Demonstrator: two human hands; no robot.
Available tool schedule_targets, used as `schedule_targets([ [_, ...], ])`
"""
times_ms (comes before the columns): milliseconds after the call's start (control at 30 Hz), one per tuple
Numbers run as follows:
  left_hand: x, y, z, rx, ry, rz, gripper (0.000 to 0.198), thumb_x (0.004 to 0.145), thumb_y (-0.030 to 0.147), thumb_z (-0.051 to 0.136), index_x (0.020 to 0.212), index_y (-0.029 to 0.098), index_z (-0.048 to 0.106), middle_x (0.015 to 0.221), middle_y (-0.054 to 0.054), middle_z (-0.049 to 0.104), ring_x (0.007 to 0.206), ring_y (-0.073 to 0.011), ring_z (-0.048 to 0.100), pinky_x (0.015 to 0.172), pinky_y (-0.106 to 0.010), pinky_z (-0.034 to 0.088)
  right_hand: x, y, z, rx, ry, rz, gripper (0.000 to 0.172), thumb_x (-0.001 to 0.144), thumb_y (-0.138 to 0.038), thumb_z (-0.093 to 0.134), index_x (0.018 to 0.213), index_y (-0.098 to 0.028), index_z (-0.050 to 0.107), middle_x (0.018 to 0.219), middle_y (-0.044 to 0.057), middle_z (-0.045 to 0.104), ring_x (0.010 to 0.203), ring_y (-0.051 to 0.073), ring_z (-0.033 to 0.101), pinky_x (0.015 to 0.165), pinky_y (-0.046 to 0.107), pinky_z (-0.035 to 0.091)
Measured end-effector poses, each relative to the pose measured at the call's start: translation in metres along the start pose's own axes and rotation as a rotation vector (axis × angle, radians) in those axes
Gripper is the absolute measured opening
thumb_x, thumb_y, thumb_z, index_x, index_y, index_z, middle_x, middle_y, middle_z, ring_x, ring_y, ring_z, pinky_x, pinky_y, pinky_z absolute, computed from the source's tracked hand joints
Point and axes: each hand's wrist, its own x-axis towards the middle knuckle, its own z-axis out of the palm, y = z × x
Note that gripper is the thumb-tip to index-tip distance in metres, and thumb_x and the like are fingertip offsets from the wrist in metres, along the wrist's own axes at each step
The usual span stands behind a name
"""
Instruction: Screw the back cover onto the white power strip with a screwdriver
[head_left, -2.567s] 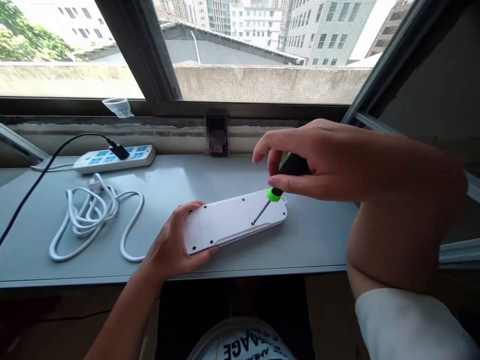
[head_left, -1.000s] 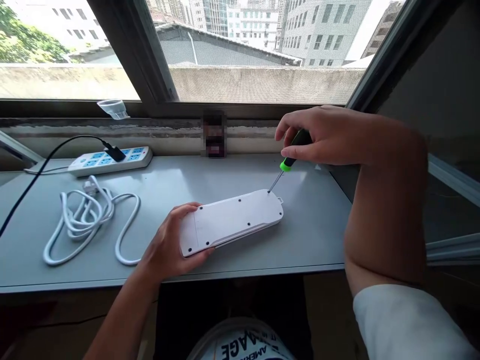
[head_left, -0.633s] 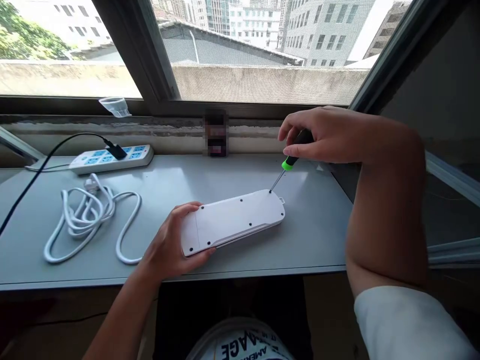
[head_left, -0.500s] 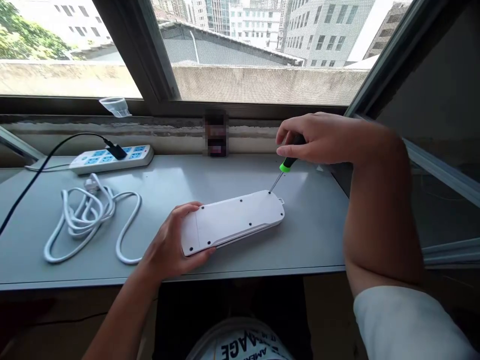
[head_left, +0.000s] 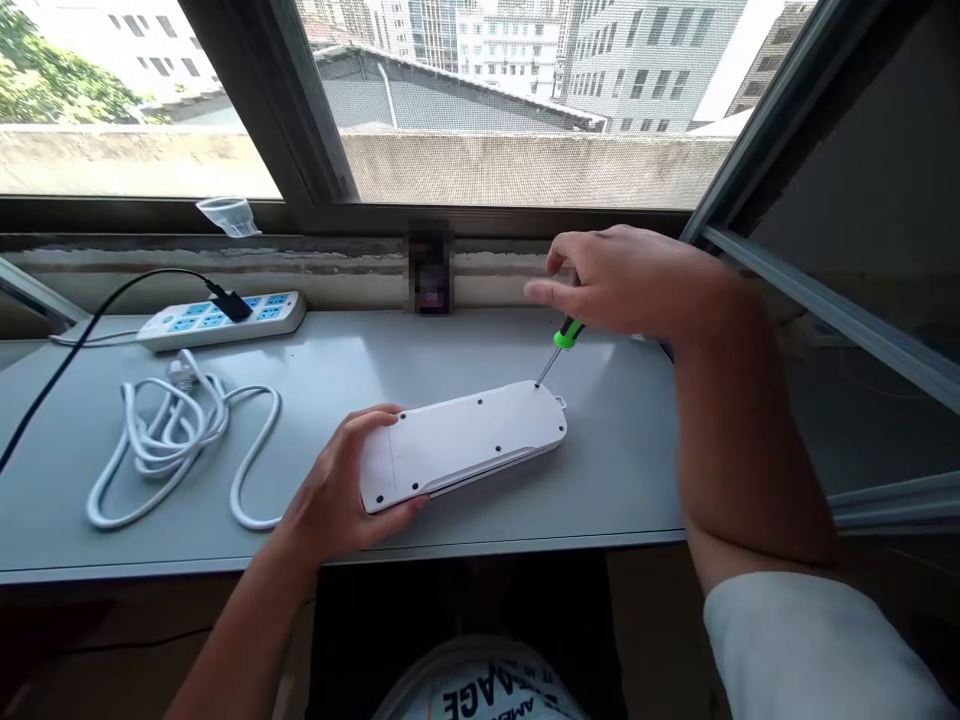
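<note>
A white power strip (head_left: pixel 450 440) lies face down on the table, several dark screw holes along its back. My left hand (head_left: pixel 341 480) grips its left end, thumb along the near edge and fingers over the far edge. In my right hand (head_left: pixel 600 280) is a screwdriver (head_left: pixel 564 337) with a black and bright green handle. The screwdriver leans to the right, its tip in the screw hole at the strip's far right corner. My right fingers partly hide the top of the handle. The strip's white cord (head_left: pixel 259 460) runs out from under my left hand.
The cord's coil and plug (head_left: pixel 180 375) lie on the left of the grey table (head_left: pixel 615 470). Behind them stands another power strip (head_left: pixel 262 312) with a black plug (head_left: pixel 231 303) in it. A blurred dark object (head_left: pixel 429 270) stands against the window wall.
My right hand has turned and shifted slightly left on the screwdriver handle, and the forearm has moved left too. The screwdriver tip stays in the same hole; my left hand holds still.
</note>
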Motion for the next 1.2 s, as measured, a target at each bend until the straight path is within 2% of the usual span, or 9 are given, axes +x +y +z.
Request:
schedule_targets([
  [133,0.000,-0.001,-0.001,0.001,-0.001,-0.001,0.078,0.084,0.038,0.082,0.147,0.024,0.038,0.142,-0.020,0.060,0.125,-0.0366,0.065,0.099,-0.048,0.055,0.001,0.001,0.001,0.044,0.000,-0.090,0.035,0.092,-0.040,0.059,0.121,-0.023,0.067,0.109,0.010,0.074,0.100,0.027,0.067,0.074,0.038,0.045],
  [267,0.000,-0.002,0.000,0.003,0.004,0.003,0.078,0.083,0.039,0.082,0.146,0.024,0.039,0.142,-0.020,0.060,0.124,-0.0366,0.066,0.099,-0.047,0.056,-0.003,0.011,0.001,0.099,-0.050,-0.133,0.054,0.079,-0.039,0.072,0.131,-0.029,0.063,0.139,0.006,0.066,0.105,0.025,0.067,0.076,0.038,0.050],
  [400,-0.001,-0.002,0.000,0.007,-0.011,-0.024,0.080,0.083,0.040,0.083,0.147,0.024,0.038,0.143,-0.020,0.059,0.125,-0.0368,0.066,0.098,-0.047,0.056,0.001,0.007,0.004,0.078,0.007,-0.037,0.046,0.088,-0.057,0.066,0.121,-0.024,0.063,0.120,0.010,0.071,0.100,0.027,0.066,0.072,0.038,0.047],
  [500,-0.001,-0.001,0.000,0.002,-0.011,-0.029,0.081,0.082,0.039,0.083,0.147,0.025,0.038,0.143,-0.019,0.060,0.124,-0.0367,0.066,0.098,-0.048,0.056,0.004,0.005,0.005,0.102,0.033,-0.083,0.029,0.095,-0.041,0.057,0.116,-0.023,0.064,0.115,0.009,0.071,0.090,0.022,0.063,0.071,0.036,0.045],
  [667,-0.001,-0.001,0.000,-0.004,-0.006,-0.024,0.080,0.082,0.040,0.083,0.146,0.025,0.038,0.142,-0.019,0.060,0.125,-0.0369,0.066,0.098,-0.048,0.056,-0.001,0.013,0.000,0.146,-0.058,-0.192,0.053,0.080,-0.038,0.071,0.133,-0.032,0.063,0.138,0.005,0.064,0.078,0.016,0.059,0.065,0.034,0.042],
  [867,-0.001,0.000,0.001,-0.001,-0.007,-0.038,0.080,0.083,0.040,0.083,0.147,0.025,0.038,0.142,-0.020,0.059,0.126,-0.0372,0.066,0.100,-0.049,0.056,0.000,0.008,-0.002,0.125,-0.028,-0.004,0.039,0.098,-0.055,0.052,0.115,-0.023,0.067,0.079,0.006,0.071,0.068,0.021,0.064,0.064,0.037,0.041],
  [933,-0.001,0.000,0.000,-0.005,-0.008,-0.033,0.080,0.083,0.038,0.083,0.147,0.025,0.037,0.142,-0.020,0.059,0.126,-0.0373,0.065,0.100,-0.050,0.056,-0.001,0.009,-0.004,0.131,-0.056,-0.049,0.034,0.097,-0.047,0.053,0.119,-0.024,0.067,0.082,0.006,0.073,0.067,0.021,0.064,0.065,0.037,0.042],
  [1067,0.000,0.001,0.000,-0.024,0.001,-0.005,0.080,0.083,0.037,0.084,0.147,0.025,0.037,0.142,-0.021,0.059,0.126,-0.0377,0.065,0.100,-0.051,0.056,-0.007,0.014,-0.009,0.171,-0.135,-0.183,0.048,0.087,-0.044,0.068,0.133,-0.031,0.064,0.130,0.006,0.073,0.091,0.024,0.070,0.070,0.035,0.047],
  [1200,0.001,0.002,-0.001,-0.033,0.005,0.003,0.079,0.083,0.035,0.083,0.146,0.025,0.037,0.143,-0.021,0.058,0.126,-0.0376,0.064,0.099,-0.051,0.056,-0.006,0.014,-0.009,0.135,-0.089,-0.036,0.047,0.093,-0.062,0.060,0.123,-0.026,0.067,0.092,0.008,0.076,0.074,0.024,0.067,0.065,0.037,0.044],
])
